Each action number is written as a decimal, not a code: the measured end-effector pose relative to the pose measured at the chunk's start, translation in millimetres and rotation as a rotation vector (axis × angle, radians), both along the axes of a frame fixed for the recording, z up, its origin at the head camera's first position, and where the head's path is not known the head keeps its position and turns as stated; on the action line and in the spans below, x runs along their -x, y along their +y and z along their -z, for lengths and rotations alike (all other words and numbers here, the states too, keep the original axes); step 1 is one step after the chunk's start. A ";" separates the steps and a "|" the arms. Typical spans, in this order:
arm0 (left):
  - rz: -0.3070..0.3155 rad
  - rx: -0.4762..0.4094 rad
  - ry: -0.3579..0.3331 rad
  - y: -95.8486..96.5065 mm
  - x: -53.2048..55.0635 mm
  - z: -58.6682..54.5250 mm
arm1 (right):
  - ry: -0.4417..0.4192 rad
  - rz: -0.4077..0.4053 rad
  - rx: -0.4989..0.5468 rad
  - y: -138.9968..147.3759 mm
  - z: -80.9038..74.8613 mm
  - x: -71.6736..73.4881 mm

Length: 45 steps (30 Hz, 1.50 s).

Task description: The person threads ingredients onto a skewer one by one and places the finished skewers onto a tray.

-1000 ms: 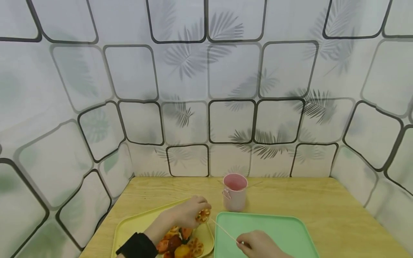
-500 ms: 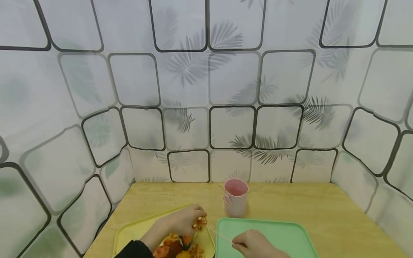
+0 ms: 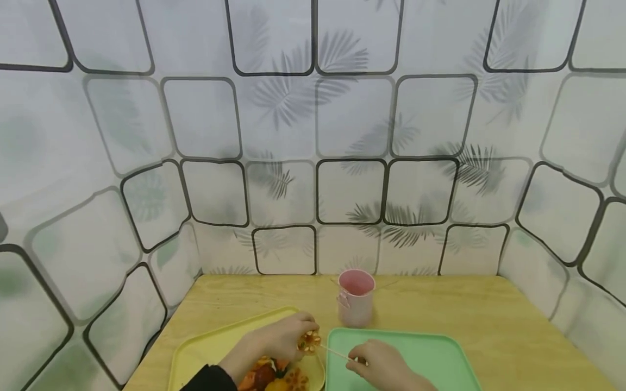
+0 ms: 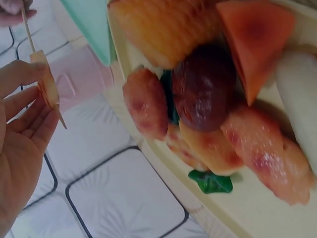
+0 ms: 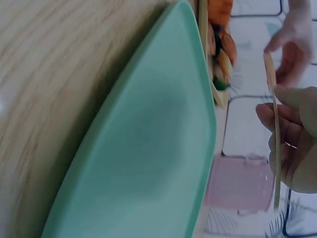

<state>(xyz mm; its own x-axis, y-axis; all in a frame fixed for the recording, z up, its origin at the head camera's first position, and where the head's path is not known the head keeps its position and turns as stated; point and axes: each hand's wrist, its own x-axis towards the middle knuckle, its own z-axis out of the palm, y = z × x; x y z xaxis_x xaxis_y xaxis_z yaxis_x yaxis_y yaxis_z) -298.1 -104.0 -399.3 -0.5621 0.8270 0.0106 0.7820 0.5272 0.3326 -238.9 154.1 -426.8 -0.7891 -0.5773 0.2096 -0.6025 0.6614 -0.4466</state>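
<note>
My left hand (image 3: 288, 331) pinches a lotus root slice (image 3: 309, 342) between thumb and fingers, above the yellow tray's right side. A thin wooden skewer (image 3: 336, 352) runs from that slice to my right hand (image 3: 379, 363), whose thumb and fingers grip it. In the left wrist view the slice (image 4: 45, 79) is seen edge-on, and a pointed skewer tip (image 4: 62, 120) sticks out past its far edge. The right wrist view shows the skewer (image 5: 277, 148) lying along my right fingers, its blunt end free beyond the hand.
A yellow tray (image 3: 200, 347) at left bears toy food pieces: a corn piece (image 4: 163, 29), a dark mushroom-like ball (image 4: 205, 89), an orange wedge (image 4: 257, 39), several others. A green tray (image 3: 415, 342) lies right of it. Behind stands a pink bucket (image 3: 356, 304) on the wooden table (image 3: 513, 331).
The skewer between my hands shows shorter, and my right hand has come slightly left and up towards the slice. My left hand still holds the slice. The head view has tilted a little.
</note>
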 end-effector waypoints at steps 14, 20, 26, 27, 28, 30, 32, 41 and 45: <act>-0.028 -0.007 -0.044 -15.3 -2.9 -4.7 | 0.288 -0.026 0.036 52.5 8.8 -19.9; 0.028 -0.006 -0.001 -8.3 -10.3 -5.4 | 0.352 -0.104 0.134 41.0 18.1 -22.5; 0.129 0.016 0.043 16.5 -17.6 -13.6 | 0.076 -0.050 0.125 9.3 10.4 -20.6; 0.131 0.021 0.044 19.3 -18.1 -14.8 | 0.011 -0.027 0.132 4.9 8.9 -20.2; 0.134 0.025 0.048 21.7 -18.6 -15.7 | -0.035 -0.007 0.145 1.0 7.7 -19.6; 0.137 0.032 0.058 25.1 -18.6 -16.2 | -0.102 0.015 0.183 -4.6 6.6 -17.8; 0.137 0.038 0.068 27.8 -17.8 -15.9 | -0.140 0.026 0.222 -7.7 5.9 -15.8; 0.125 0.055 0.097 33.6 -12.1 -12.7 | -0.276 0.054 0.317 -13.3 4.9 -6.7; 0.141 0.073 0.103 35.0 -12.3 -10.7 | -0.295 0.043 0.321 -16.3 6.3 -5.8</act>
<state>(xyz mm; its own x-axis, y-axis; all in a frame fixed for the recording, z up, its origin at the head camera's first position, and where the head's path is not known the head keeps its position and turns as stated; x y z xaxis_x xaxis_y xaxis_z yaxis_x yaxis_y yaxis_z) -285.8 -69.0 -388.6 -0.4394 0.8983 -0.0007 0.8778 0.4295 0.2121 -233.1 137.8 -433.1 -0.8642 -0.4847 0.1348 -0.3928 0.4826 -0.7829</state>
